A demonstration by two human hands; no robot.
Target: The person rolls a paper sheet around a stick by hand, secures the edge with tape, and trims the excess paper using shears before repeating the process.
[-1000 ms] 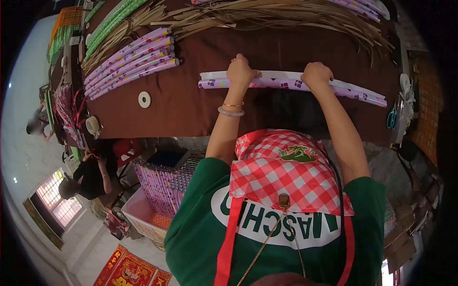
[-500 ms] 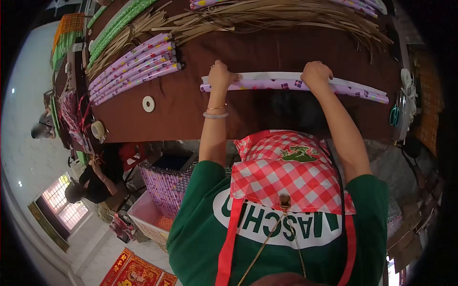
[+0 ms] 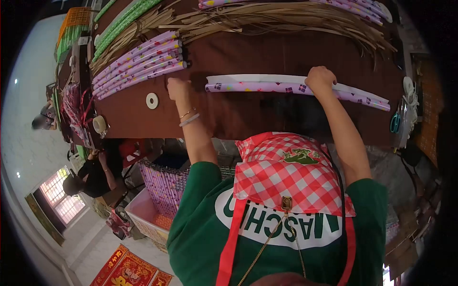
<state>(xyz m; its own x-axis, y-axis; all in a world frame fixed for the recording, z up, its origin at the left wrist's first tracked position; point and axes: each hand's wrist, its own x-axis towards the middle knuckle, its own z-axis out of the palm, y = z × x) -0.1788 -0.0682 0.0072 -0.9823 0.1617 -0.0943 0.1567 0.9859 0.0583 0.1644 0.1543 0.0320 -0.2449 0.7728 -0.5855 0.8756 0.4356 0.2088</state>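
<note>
Brown tabletop [image 3: 267, 53], centre frame: right hand [image 3: 320, 78] clamps the purple paper roll [image 3: 267, 87], left hand [image 3: 177, 88] lies off its end, grip unclear; even pressure should stop unrolling.

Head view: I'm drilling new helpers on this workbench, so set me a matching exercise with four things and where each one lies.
Things:
1. purple roll
2. white ring
3. scissors
4. straw strips

Places:
a. along the far side of the table
b. under the right hand
c. at the right end of the table
d. on the cloth, just left of the left hand

Pairs: 1-b, 2-d, 3-c, 4-a
</note>
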